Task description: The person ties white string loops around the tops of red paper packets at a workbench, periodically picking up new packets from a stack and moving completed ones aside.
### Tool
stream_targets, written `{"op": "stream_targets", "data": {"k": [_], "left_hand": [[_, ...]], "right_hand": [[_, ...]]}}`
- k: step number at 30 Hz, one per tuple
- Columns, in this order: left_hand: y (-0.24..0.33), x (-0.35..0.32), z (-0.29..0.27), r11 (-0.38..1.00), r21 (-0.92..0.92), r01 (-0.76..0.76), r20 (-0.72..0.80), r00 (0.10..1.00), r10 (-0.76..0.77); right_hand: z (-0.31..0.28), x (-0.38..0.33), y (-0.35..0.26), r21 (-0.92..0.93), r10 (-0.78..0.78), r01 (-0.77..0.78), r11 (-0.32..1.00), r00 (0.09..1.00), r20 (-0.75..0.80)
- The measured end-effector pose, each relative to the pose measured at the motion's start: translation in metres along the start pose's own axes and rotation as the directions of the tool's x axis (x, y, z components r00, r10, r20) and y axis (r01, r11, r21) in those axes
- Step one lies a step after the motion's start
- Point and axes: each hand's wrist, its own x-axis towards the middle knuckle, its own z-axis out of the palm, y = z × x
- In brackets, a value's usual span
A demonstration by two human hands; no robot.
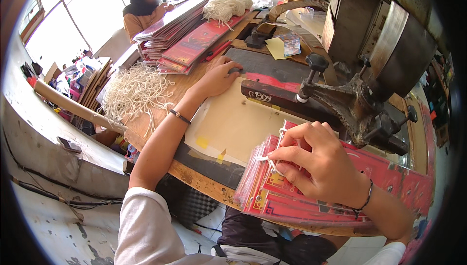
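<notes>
My right hand [316, 163] pinches a white cord [272, 159] between thumb and fingers, with small loops of it showing at the fingertips. Directly beneath is a stack of red printed cards [287, 206], fanned along the table's near edge. My left hand [219, 76] rests at the far-left corner of a cream sheet [228, 119], fingers loosely bent with nothing visible in them. Beside those fingers runs the dark bar [272, 91] of a metal press [350, 99]. What lies under my right palm is hidden.
A tangle of white cords [134, 90] lies at the left. Behind it are tall stacks of red cards [194, 41] topped by a bundle of cords [226, 7]. A yellow paper [275, 50] lies near the press. Two people [141, 9] sit across the table.
</notes>
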Motion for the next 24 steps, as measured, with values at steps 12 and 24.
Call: {"op": "stream_targets", "data": {"k": [12, 24], "left_hand": [[0.004, 0.001, -0.008, 0.998, 0.053, -0.018, 0.083, 0.996, 0.014], [0.005, 0.002, -0.006, 0.999, 0.046, -0.013, 0.114, 0.993, 0.008]], "right_hand": [[0.002, -0.001, -0.004, -0.001, 0.016, -0.016, 1.0, 1.0, -0.01], [0.008, -0.008, -0.004, 0.14, 0.009, -0.013, 0.99, 0.999, 0.033]]}}
